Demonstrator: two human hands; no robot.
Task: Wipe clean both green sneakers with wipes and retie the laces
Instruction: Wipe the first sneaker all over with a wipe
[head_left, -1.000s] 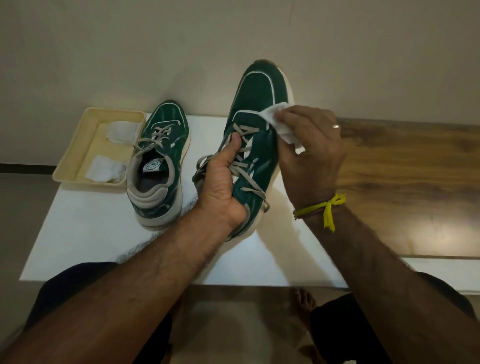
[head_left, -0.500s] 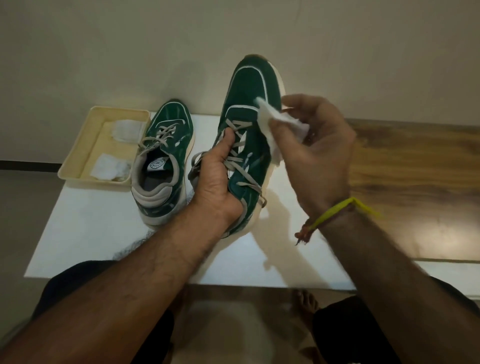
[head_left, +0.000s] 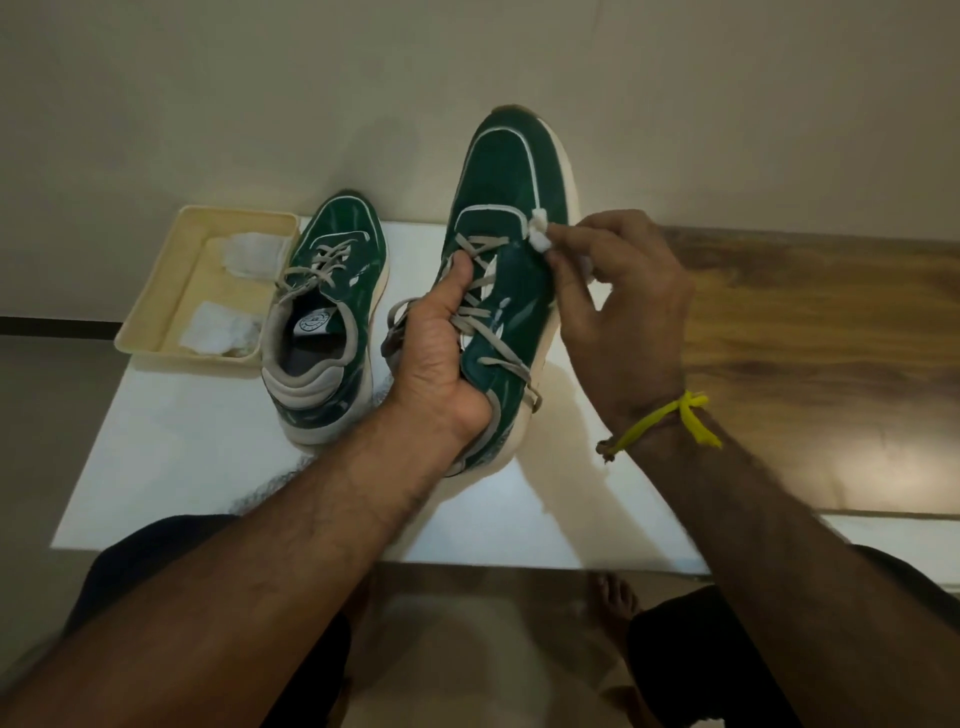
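Note:
My left hand grips a green sneaker around its laced middle and holds it up off the table, toe pointing away. My right hand pinches a bunched white wipe against the shoe's right side near the top eyelets. The laces on this shoe run loose, thumb pressed on them. The second green sneaker stands on the white table to the left, heel toward me, with its laces loose too.
A cream tray with two crumpled wipes sits at the table's far left, touching the standing sneaker. A wooden surface lies to the right. A wall rises behind. My knees and bare feet show below the table edge.
The wipe went from spread flat on the shoe's side to a small bunch pinched at my right fingertips. The held sneaker stays up, with its toe tilted slightly more to the right.

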